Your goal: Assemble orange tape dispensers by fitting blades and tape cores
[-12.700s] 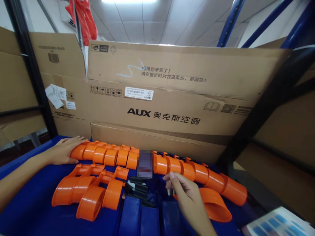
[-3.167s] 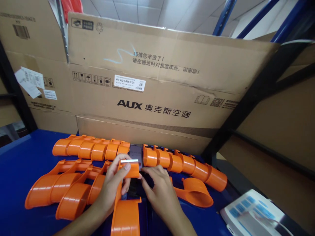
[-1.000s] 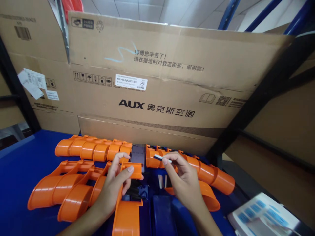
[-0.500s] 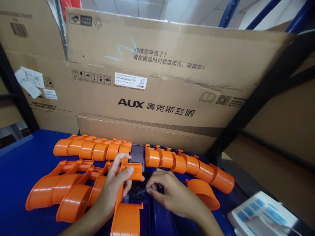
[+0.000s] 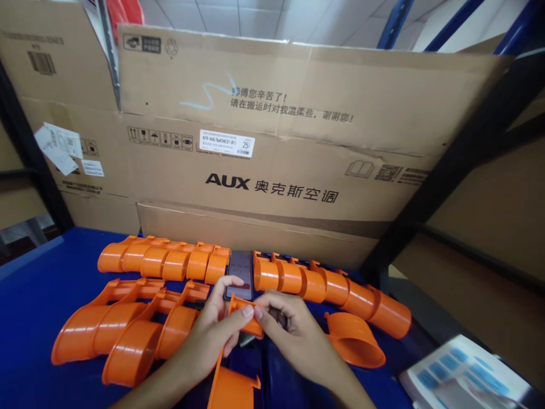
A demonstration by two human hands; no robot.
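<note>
My left hand (image 5: 223, 321) is closed around an orange plastic holder (image 5: 232, 389), its thumb flat on the narrow top end. The holder's wide curved part hangs below, cut off by the lower picture edge. My right hand (image 5: 293, 329) is pinched, its thumb and fingertips against the right side of that top end. Something dark shows within its curled fingers, too hidden to name. Behind the hands lies a phone (image 5: 239, 275) with its screen lit. Small dark pieces (image 5: 247, 339) lie partly hidden below the hands.
Rows of similar orange holders (image 5: 153, 261) stand on the blue surface (image 5: 25, 295) left and right. One orange holder (image 5: 355, 341) lies beside my right forearm. A white box with blue labels (image 5: 468, 372) is at lower right. Printed cardboard (image 5: 272, 159) walls off the back.
My right hand has come up from the dark pieces to the holder's top end. My left hand has shifted slightly right and down, turning the holder's top. The view has moved a little.
</note>
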